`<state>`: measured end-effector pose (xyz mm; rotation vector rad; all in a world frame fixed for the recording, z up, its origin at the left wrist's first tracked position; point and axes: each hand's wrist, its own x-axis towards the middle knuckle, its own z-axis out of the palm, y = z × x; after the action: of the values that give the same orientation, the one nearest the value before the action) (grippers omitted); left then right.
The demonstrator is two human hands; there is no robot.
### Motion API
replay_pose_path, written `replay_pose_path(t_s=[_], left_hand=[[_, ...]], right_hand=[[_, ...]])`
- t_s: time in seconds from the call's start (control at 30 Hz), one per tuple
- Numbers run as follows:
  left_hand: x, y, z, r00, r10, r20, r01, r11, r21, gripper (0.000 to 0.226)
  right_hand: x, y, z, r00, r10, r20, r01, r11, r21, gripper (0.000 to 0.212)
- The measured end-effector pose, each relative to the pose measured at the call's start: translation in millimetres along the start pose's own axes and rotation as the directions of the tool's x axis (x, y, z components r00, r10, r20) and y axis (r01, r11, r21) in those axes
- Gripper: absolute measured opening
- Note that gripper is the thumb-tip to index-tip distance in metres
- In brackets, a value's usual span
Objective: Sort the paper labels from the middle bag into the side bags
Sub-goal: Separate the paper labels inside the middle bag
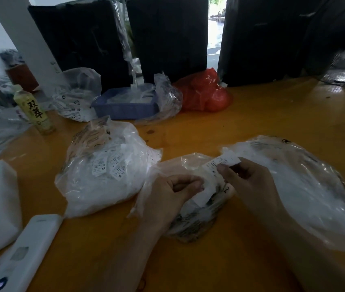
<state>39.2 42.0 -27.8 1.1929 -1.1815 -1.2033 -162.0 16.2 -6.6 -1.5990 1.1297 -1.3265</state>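
Labels fill the middle bag (pixel 190 216) on the table (pixel 251 114). The right hand (pixel 249 184) pinches one label (pixel 225 161) near the right bag (pixel 306 186); the left hand (pixel 167 192) pinches another label (pixel 204 191). Thin paper could slip free, or land in the wrong bag.

Three clear plastic bags of paper labels lie near the hands: a left bag (pixel 104 171), a middle bag (pixel 190 218) and a right bag (pixel 306 186). Behind them are one more clear bag (pixel 76 95), one red bag (pixel 207 93), one blue tray (pixel 125 108) and one bottle (pixel 34 110).
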Motion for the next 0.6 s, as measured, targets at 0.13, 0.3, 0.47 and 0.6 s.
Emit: replay_pose_path(t_s=[0.13, 0.3, 0.47, 0.6], left_hand=[[-0.7, -1.3, 0.6, 0.999, 0.039, 0.023, -0.041, 0.995, 0.095, 0.019], [-0.1, -3.6, 0.9, 0.997, 0.068, 0.033, -0.073, 0.982, 0.176, 0.014], [-0.7, -4.3, -0.7, 0.994, 0.078, 0.07, -0.092, 0.969, 0.228, 0.014], [-0.2, -5.5, -1.8, 0.993, 0.087, 0.08, -0.104, 0.967, 0.234, 0.014]], right_hand=[[-2.1, -0.9, 3.0, 0.994, -0.084, 0.07, 0.087, 0.996, -0.033, 0.009], [-2.6, 0.0, 6.0, 0.991, -0.098, 0.085, 0.108, 0.988, -0.11, 0.017], [-3.8, -3.3, 6.9, 0.986, -0.146, 0.079, 0.152, 0.985, -0.08, 0.016], [-3.4, -2.5, 8.6, 0.983, -0.166, 0.079, 0.172, 0.982, -0.078, 0.012]])
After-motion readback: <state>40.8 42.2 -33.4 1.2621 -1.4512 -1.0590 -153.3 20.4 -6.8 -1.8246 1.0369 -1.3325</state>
